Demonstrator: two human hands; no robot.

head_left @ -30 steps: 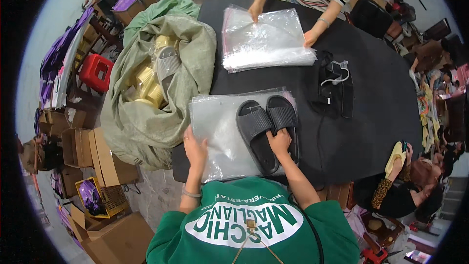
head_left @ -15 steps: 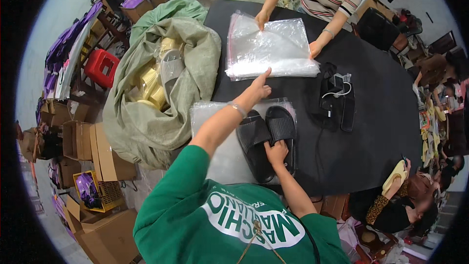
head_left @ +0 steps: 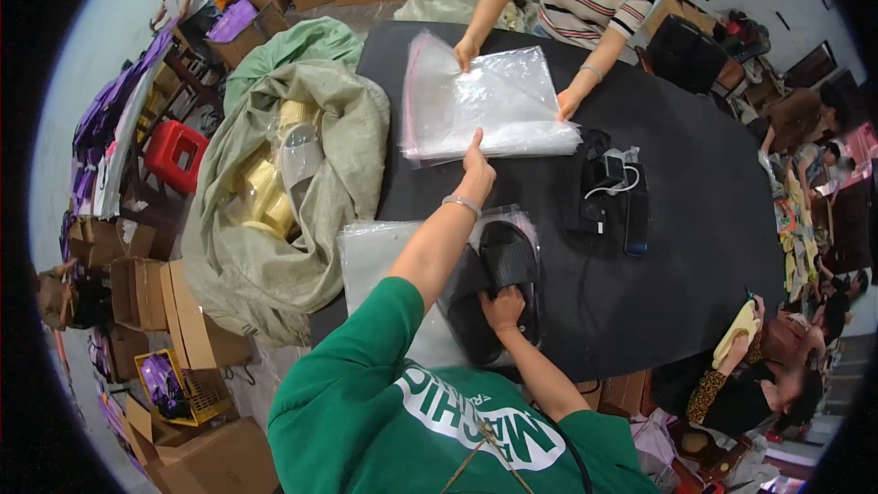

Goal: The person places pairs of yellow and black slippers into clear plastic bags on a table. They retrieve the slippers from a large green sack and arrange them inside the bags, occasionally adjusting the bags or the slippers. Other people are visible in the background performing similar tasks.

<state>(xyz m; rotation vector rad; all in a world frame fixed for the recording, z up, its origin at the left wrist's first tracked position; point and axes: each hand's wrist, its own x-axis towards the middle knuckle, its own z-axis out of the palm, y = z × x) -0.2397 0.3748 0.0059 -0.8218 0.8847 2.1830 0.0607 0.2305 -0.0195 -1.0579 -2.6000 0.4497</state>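
My left hand reaches forward to the near edge of a stack of clear plastic bags. One digit lies extended over the bags; the other fingers are curled at the edge, partly hidden. Across the table, another person's two hands hold that stack from above and from the right. Closer to me, my right hand is wrapped round the inner side of a black slide sandal, its fingertips hidden. Its mate, another black slide, lies on the left, partly behind my left forearm. Under the pair are more clear bags.
A charger with a white cable and black devices lies right of the bags on the black table. Left of it stands an open sack of wrapped yellow and grey slides. Another person at right holds a yellow slide.
The view has shifted, so the table sits lower and further left. My left hand has moved further over the bags' near edge, its fingers drawn in. My right hand stays at the slide.
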